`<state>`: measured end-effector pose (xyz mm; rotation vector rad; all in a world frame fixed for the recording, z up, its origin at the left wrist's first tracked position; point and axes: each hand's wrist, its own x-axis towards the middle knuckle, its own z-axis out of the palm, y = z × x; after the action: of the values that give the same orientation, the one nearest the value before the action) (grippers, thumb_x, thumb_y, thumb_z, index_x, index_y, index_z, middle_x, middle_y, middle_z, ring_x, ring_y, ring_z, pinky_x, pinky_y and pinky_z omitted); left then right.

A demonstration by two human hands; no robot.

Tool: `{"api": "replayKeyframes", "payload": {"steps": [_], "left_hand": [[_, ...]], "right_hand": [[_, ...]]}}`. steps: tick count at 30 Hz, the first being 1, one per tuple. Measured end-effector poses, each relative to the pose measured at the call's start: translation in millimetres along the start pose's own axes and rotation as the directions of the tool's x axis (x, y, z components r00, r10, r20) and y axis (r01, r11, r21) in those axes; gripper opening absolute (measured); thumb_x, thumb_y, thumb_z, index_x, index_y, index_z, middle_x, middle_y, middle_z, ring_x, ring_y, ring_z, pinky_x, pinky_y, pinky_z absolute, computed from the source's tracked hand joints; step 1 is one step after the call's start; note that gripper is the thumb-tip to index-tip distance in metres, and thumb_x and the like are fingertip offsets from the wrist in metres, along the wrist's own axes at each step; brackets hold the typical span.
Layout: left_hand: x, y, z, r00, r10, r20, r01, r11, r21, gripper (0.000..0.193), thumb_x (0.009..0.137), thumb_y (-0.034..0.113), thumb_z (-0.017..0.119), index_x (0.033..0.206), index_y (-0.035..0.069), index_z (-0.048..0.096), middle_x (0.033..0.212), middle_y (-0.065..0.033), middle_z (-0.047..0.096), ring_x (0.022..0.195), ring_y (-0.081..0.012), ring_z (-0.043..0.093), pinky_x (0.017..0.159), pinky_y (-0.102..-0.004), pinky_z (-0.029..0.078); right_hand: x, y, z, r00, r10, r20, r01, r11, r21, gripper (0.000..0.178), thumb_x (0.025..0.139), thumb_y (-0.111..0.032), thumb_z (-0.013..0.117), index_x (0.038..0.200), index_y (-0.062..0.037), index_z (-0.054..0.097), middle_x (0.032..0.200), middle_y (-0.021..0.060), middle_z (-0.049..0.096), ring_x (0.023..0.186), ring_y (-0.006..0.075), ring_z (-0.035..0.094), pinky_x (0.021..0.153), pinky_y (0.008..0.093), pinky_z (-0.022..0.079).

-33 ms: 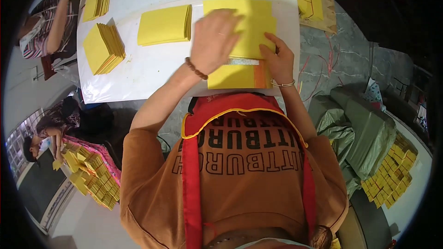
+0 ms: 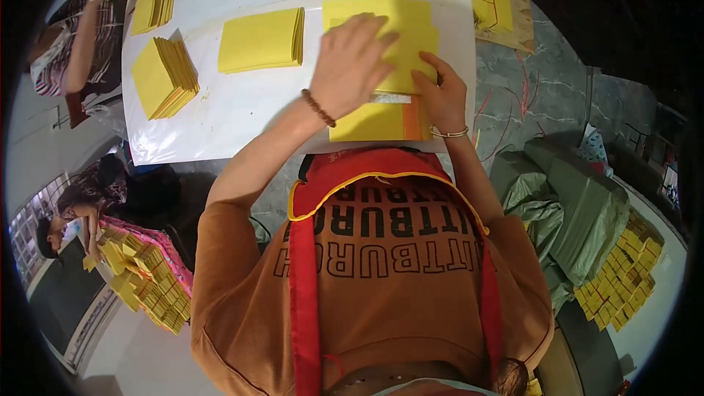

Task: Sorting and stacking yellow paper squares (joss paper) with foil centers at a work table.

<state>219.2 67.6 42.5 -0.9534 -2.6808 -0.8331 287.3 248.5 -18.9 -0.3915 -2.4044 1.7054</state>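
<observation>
Yellow paper sheets lie in front of me on the white table, overlapping. Below their near edge shows another yellow piece with an orange strip at its right and a pale printed band on top. My left hand is over the left part of the sheets, palm down, fingers spread and slightly blurred; whether it presses on them I cannot tell. At the right edge, my right hand rests with thumb and forefinger apart on the paper. A yellow folded stack sits left of my left hand.
More folded yellow stacks stand at the table's left. Beyond them is another person's arm. Tied yellow bundles lie on a board at the far right. A second person sits lower left beside piled yellow packets; green-wrapped bales stand right.
My left hand has shifted slightly to the right across the yellow sheets. My right hand has stayed in place. The other person's arm at the far left has moved a little.
</observation>
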Motion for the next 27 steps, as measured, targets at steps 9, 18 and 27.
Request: {"api": "replayKeyframes", "payload": {"steps": [9, 18, 27], "left_hand": [[-10, -10, 43, 0.962, 0.135, 0.239, -0.168, 0.978, 0.124, 0.061, 0.077, 0.047, 0.056, 0.129, 0.02, 0.04, 0.137, -0.0124, 0.031, 0.126, -0.0324, 0.026, 0.101, -0.0488, 0.021], [-8, -12, 45, 0.946, 0.114, 0.303, -0.17, 0.971, 0.167, 0.062, 0.08, 0.049, 0.051, 0.133, 0.021, 0.035, 0.139, -0.0122, 0.026, 0.128, -0.0324, 0.021, 0.102, -0.0489, 0.016], [-11, -18, 26, 0.892, 0.303, 0.336, -0.317, 0.948, -0.016, 0.053, 0.079, 0.043, 0.054, 0.122, 0.013, 0.047, 0.128, -0.0149, 0.039, 0.117, -0.0314, 0.035, 0.095, -0.0449, 0.027]], "right_hand": [[-8, -23, -5, 1.0, 0.0, 0.013, 0.003, 0.973, -0.232, 0.04, 0.074, -0.015, 0.063, 0.112, -0.0048, 0.056, 0.111, 0.0138, 0.054, 0.093, 0.022, 0.056, 0.079, 0.0345, 0.043], [-46, -18, -20, 0.838, -0.186, 0.513, 0.493, 0.662, -0.565, 0.057, 0.083, -0.042, 0.049, 0.129, -0.0097, 0.04, 0.139, 0.0061, 0.031, 0.13, 0.0248, 0.025, 0.101, 0.0557, 0.013], [-45, -20, -23, 0.834, -0.169, 0.525, 0.481, 0.688, -0.544, 0.055, 0.085, -0.036, 0.049, 0.131, -0.0082, 0.037, 0.139, 0.0078, 0.031, 0.13, 0.0271, 0.024, 0.103, 0.0515, 0.013]]}}
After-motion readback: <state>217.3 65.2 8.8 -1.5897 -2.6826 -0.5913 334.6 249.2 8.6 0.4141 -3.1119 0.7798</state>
